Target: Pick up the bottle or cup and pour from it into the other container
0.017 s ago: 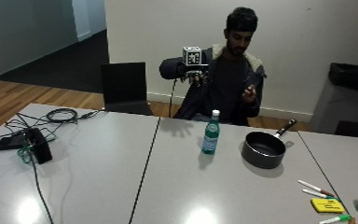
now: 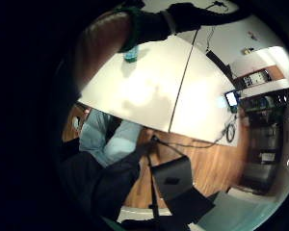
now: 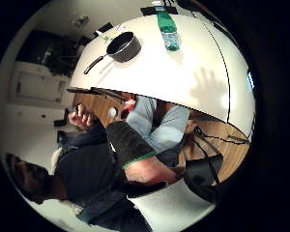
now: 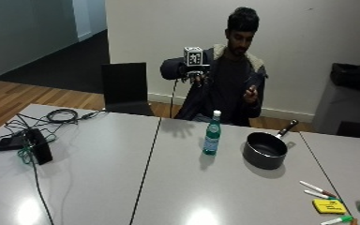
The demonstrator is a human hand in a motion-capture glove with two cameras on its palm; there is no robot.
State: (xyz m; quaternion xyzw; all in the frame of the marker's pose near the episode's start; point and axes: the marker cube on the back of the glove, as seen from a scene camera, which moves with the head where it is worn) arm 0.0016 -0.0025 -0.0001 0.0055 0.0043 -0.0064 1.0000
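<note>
nothing is shifting since the earlier frame: bottle, pan and raised hand are sitting as before.

nearest on the table (image 4: 186, 187), markers (image 4: 317, 188) and a yellow pad (image 4: 329, 206) are lying at the front corner. mid-table, green bottle (image 4: 212, 133) is standing upright with its cap on, just beside the black saucepan (image 4: 266, 149), not touching; handle is pointing toward the person. a cable tangle (image 4: 27, 136) is lying at the far side.

beyond the table edge, gloved right hand (image 4: 195, 75) is hanging at chest height, well apart from both; its shadow on the table is showing spread fingers, holding nothing. bare hand (image 4: 250, 93) is raised at the chest.

thumb side palm view is catching bottle (image 3: 167, 30) and pan (image 3: 123, 46) together; little finger side view is showing only the bottle (image 2: 131, 54), plus an empty chair (image 2: 172, 181).
</note>
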